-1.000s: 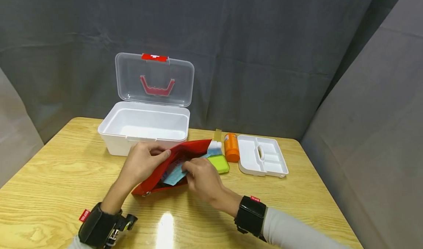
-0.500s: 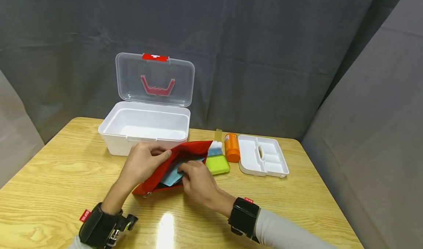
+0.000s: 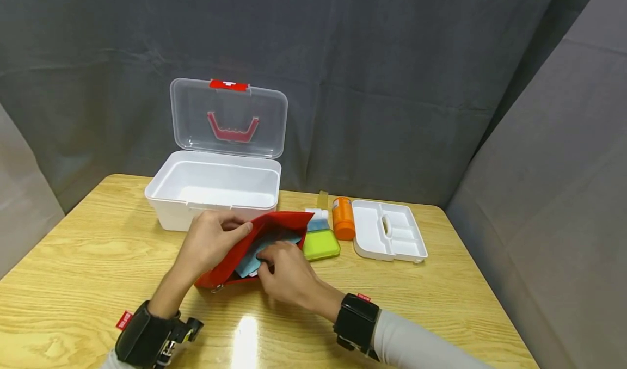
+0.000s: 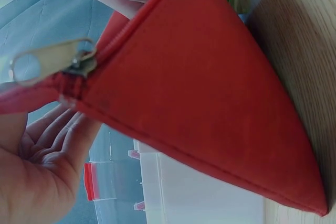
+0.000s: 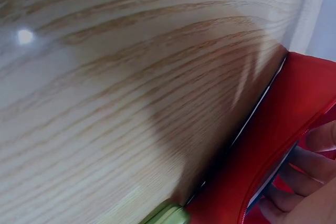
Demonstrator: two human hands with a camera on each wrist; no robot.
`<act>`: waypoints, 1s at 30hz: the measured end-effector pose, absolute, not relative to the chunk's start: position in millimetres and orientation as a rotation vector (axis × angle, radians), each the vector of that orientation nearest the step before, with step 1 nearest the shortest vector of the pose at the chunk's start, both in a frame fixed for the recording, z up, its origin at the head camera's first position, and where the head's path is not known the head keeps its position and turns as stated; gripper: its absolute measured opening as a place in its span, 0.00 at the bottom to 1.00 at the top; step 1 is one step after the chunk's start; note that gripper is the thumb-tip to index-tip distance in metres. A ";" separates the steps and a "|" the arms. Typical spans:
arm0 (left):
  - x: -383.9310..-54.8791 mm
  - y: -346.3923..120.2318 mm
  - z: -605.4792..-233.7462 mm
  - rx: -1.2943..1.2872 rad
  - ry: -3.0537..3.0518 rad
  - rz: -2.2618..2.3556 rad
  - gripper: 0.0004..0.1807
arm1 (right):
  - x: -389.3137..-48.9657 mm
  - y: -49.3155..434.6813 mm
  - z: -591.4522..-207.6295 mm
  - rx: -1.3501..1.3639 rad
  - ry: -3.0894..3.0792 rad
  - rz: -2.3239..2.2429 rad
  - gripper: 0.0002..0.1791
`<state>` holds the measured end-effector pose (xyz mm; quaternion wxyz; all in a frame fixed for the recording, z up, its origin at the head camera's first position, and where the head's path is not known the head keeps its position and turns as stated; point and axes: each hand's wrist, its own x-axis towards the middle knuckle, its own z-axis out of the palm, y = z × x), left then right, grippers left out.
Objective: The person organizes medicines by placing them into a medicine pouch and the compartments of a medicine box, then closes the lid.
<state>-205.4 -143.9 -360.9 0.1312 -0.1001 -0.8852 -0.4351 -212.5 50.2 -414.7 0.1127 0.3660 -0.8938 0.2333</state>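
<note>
Red pouch (image 3: 226, 265) on table (image 3: 98, 260) between both hands, mouth gaping, near white box (image 3: 176, 211). Left hand (image 3: 211, 239) pinches its upper rim, thumb against fingers. Right hand (image 3: 289, 274) partly inside pouch, fingers at light-blue packet (image 3: 247, 263); can't tell if clamped on it.

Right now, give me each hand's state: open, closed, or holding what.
Left hand: holding the red pouch by its edge.
Right hand: fingers in the pouch's mouth at the light-blue packet; whether they grip it cannot be told.
</note>
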 end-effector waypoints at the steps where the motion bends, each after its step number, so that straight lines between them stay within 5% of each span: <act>1: -205.2 -143.9 -360.8 -0.290 -2.572 -1.264 0.06 | -212.5 50.0 -414.9 1.077 -2.620 0.677 0.14; 30: -204.8 -144.9 -359.4 -0.260 -2.575 -1.226 0.06 | -225.2 99.9 -398.2 0.811 -2.418 0.769 0.09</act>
